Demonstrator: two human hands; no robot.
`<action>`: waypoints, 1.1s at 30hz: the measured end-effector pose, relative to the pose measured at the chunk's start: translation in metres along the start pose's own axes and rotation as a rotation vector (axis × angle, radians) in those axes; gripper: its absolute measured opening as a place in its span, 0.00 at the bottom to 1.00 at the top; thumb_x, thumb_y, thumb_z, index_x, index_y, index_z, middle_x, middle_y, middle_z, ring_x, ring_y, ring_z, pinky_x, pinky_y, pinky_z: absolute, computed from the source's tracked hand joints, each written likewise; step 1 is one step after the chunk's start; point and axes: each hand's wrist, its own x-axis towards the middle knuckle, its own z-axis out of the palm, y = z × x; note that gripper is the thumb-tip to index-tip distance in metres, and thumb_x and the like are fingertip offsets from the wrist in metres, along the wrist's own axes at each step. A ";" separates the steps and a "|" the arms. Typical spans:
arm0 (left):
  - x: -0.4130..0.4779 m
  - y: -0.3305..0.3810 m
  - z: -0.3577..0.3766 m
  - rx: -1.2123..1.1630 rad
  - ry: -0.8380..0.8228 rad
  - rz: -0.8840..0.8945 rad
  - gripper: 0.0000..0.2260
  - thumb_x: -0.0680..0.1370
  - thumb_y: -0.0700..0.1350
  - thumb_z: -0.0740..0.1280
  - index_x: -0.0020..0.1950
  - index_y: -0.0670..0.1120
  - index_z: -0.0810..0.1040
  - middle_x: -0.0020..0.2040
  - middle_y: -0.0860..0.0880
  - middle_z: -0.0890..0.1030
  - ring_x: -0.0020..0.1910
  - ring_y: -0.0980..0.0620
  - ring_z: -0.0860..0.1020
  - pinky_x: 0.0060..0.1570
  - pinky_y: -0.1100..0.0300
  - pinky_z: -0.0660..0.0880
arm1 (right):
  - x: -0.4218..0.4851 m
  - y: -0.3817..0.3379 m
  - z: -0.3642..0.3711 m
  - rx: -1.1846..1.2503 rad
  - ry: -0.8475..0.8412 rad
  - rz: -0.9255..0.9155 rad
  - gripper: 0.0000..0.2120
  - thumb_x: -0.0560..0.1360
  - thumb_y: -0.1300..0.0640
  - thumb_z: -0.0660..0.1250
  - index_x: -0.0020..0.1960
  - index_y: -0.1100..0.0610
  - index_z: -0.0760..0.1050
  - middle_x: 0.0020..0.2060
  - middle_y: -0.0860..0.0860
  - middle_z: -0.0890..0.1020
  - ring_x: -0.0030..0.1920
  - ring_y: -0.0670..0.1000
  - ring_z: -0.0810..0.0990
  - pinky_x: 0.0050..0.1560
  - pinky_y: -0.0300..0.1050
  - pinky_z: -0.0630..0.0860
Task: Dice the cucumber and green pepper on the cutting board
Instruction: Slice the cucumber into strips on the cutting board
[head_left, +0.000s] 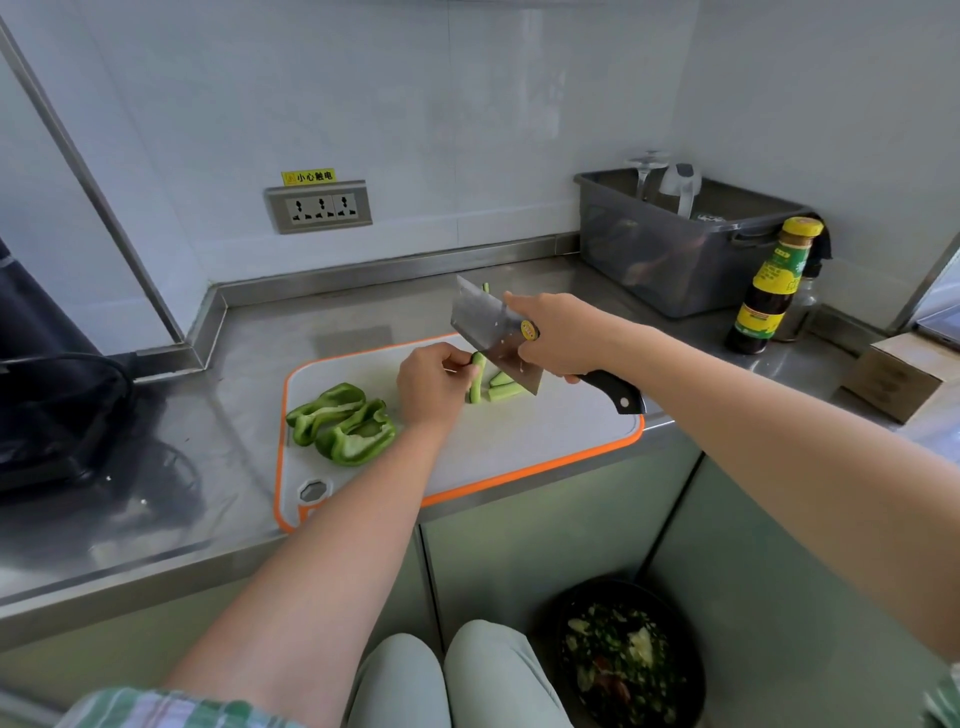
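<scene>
Your left hand (434, 387): pinches a cucumber strip (477, 382) on the cutting board (545, 441).
Your right hand (561, 338): grips the cleaver (493, 332) just beside it.

Steel counter (244, 358): cutting board (545, 452), bin (675, 260), bottle (768, 291)

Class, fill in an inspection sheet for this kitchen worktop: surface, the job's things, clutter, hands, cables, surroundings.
Surface: steel counter; cutting board at its front edge.
Job's things: cucumber pieces on the board, beside the cleaver; green pepper pieces on its left side, large and undiced.
Clutter: sauce bottle, grey tub and cardboard box, right of the board.
Hands: left hand pinches a cucumber strip; right hand grips the cleaver.
Cables: black cable at far left; wall socket has nothing plugged in.
Surroundings: bin of scraps on the floor.
</scene>
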 end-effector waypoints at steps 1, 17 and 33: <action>0.000 0.001 0.001 0.004 -0.004 -0.001 0.04 0.71 0.41 0.74 0.45 0.43 0.84 0.44 0.47 0.85 0.46 0.48 0.81 0.42 0.62 0.68 | 0.001 0.000 -0.001 -0.009 -0.006 0.000 0.32 0.76 0.63 0.57 0.78 0.50 0.54 0.40 0.53 0.74 0.26 0.52 0.77 0.27 0.44 0.76; 0.004 -0.005 0.004 -0.001 -0.030 0.045 0.05 0.70 0.43 0.75 0.44 0.44 0.85 0.41 0.47 0.85 0.41 0.48 0.81 0.39 0.61 0.68 | 0.017 0.002 0.002 0.007 -0.037 -0.005 0.15 0.73 0.66 0.58 0.59 0.57 0.67 0.37 0.60 0.81 0.24 0.53 0.75 0.26 0.45 0.73; 0.008 -0.014 0.002 -0.102 -0.052 0.041 0.03 0.69 0.39 0.75 0.40 0.42 0.84 0.36 0.45 0.84 0.36 0.44 0.82 0.41 0.49 0.78 | 0.028 -0.004 0.016 0.032 -0.034 -0.011 0.11 0.73 0.64 0.58 0.54 0.58 0.68 0.38 0.58 0.80 0.22 0.52 0.75 0.25 0.44 0.73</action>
